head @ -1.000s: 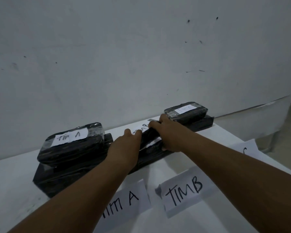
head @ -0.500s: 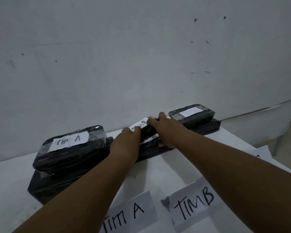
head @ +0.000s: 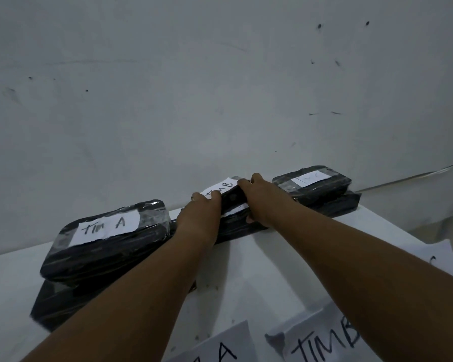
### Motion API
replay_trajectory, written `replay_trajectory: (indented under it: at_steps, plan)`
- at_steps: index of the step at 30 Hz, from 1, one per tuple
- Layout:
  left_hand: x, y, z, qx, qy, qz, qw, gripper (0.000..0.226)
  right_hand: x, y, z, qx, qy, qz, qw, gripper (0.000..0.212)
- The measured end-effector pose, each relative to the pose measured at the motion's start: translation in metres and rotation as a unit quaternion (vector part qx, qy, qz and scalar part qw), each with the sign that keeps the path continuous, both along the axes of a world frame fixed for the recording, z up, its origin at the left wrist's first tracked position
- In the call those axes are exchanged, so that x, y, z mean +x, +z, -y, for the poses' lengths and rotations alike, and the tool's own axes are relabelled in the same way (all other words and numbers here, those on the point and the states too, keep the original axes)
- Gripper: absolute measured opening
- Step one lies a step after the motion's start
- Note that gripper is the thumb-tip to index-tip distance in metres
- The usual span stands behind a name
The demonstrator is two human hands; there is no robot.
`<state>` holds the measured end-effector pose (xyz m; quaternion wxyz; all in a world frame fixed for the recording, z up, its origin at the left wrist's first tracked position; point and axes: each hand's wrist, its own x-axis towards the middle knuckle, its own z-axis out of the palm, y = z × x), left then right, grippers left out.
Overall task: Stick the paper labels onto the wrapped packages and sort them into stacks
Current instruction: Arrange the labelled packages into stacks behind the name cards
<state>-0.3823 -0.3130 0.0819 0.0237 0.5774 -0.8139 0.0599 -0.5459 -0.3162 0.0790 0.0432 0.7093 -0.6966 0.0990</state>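
Reaching across a white table [head: 267,270], both hands grip a black wrapped package [head: 233,198] at the far edge against the wall. The left hand [head: 198,218] curls its fingers over the package's left end, touching its "TIM B" label [head: 219,188]. The right hand [head: 262,199] clasps the right end. Labelled stacks sit at either side: "TIM A" [head: 105,227] left, another [head: 311,182] right.

Your two arms are bare all the way up, with no sleeves showing. Your left hand [head: 198,218] and right hand [head: 263,202] wear nothing: no gloves, rings or watch.
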Motion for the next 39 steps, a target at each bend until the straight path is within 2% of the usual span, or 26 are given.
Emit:
replay_trajectory:
  at_steps: [2, 9, 17, 20, 22, 25, 29, 31, 33, 35, 39]
  plan:
    - [0.001, -0.001, 0.003, 0.004, 0.001, 0.002, 1.0, 0.078, 0.001, -0.001, 0.002, -0.002, -0.001, 0.0, 1.0, 0.085]
    - [0.005, 0.0, 0.009, 0.02, -0.01, 0.017, 1.0, 0.106, 0.002, 0.001, 0.004, -0.005, 0.001, 0.025, 1.0, 0.099]
    - [0.002, 0.013, -0.007, 0.026, -0.005, -0.005, 1.0, 0.109, 0.005, 0.001, -0.002, -0.007, -0.004, 0.036, 0.999, 0.095]
    - [-0.001, 0.026, -0.023, 0.003, -0.04, -0.038, 0.998, 0.097, 0.012, 0.008, -0.014, -0.009, -0.007, 0.052, 0.999, 0.1]
    - [0.0, 0.036, -0.036, -0.038, -0.08, -0.077, 0.993, 0.077, 0.02, 0.016, -0.028, -0.024, 0.013, 0.069, 0.997, 0.094]
    - [0.012, 0.049, -0.063, -0.092, -0.124, -0.131, 0.979, 0.05, 0.036, 0.033, -0.058, -0.046, 0.043, 0.105, 0.992, 0.071]
    - [0.048, 0.057, -0.109, -0.129, -0.151, -0.212, 0.957, 0.04, 0.06, 0.054, -0.119, -0.071, 0.053, 0.116, 0.989, 0.039]
    - [0.073, 0.056, -0.137, -0.129, -0.147, -0.263, 0.945, 0.027, 0.071, 0.059, -0.153, -0.045, 0.078, 0.141, 0.986, 0.029]
    - [0.099, 0.048, -0.165, -0.107, -0.128, -0.313, 0.935, 0.012, 0.079, 0.057, -0.182, 0.013, 0.093, 0.14, 0.986, 0.038]
    - [0.126, 0.032, -0.187, -0.075, -0.097, -0.331, 0.936, 0.018, 0.083, 0.048, -0.203, 0.059, 0.098, 0.118, 0.986, 0.048]
    - [0.166, -0.009, -0.214, -0.015, -0.019, -0.297, 0.955, 0.033, 0.089, 0.031, -0.224, 0.102, 0.076, 0.065, 0.99, 0.048]
